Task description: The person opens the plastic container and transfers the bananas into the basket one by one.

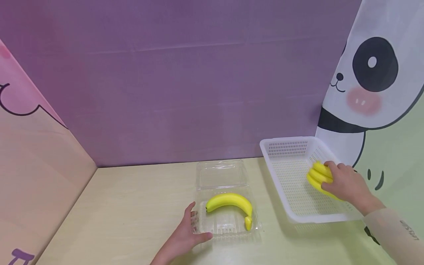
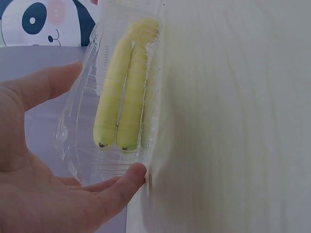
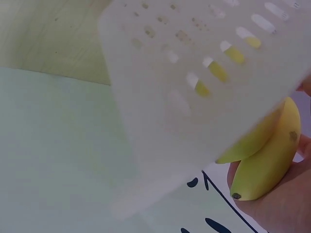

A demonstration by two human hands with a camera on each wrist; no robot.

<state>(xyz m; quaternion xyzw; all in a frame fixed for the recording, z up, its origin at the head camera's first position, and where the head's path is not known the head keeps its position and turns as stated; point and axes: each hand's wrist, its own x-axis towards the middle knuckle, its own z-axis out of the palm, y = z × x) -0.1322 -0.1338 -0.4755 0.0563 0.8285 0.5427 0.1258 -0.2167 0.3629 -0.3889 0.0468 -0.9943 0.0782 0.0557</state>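
Observation:
A clear plastic clamshell box lies with its lid folded back. Inside are yellow bananas: through the plastic, the left wrist view shows two side by side, meeting at one end, while from the head only one banana is plain. My left hand is at the box's left side, thumb and fingers spread around its front corner, a fingertip at the plastic. Over the right part of a white basket, my right hand grips a bunch of bananas; the basket wall partly hides it in the right wrist view.
The slotted white basket stands right of the box, close to the panda-printed right wall. Behind the light wooden table rises a purple backdrop. A pale printed panel borders the left side.

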